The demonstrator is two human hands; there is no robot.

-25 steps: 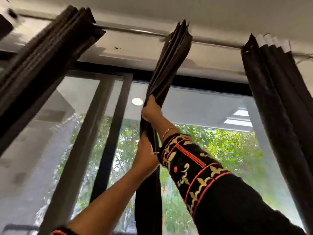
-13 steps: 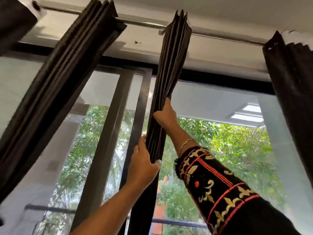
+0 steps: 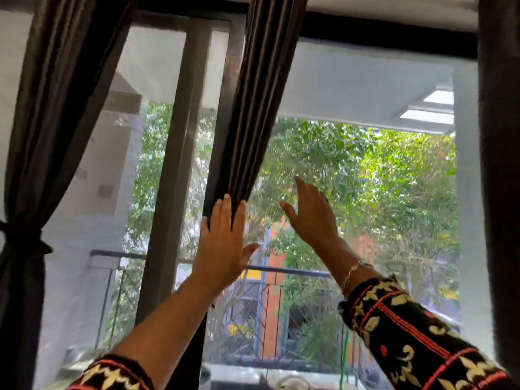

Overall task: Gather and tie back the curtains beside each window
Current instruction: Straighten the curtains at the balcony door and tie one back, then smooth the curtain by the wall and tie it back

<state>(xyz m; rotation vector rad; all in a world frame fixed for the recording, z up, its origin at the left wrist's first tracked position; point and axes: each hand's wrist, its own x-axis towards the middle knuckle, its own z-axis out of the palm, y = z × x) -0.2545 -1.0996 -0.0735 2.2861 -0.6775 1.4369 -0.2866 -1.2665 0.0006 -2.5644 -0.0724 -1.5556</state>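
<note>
Half a second back both hands gripped the dark brown pleated middle curtain point(image 3: 253, 108), right above left. We now record the left hand point(image 3: 222, 243) opened, its fingers straight and laid flat against the folds, lower down the bundle. The right hand point(image 3: 312, 218) has let go and come off to the right, fingers spread, clear of the cloth. Our view has dropped: the curtain rod has left the top of frame, while the black balcony railing point(image 3: 281, 270) and the dark tie point(image 3: 22, 240) cinching the left-side dark curtain point(image 3: 56, 108) have come into view.
</note>
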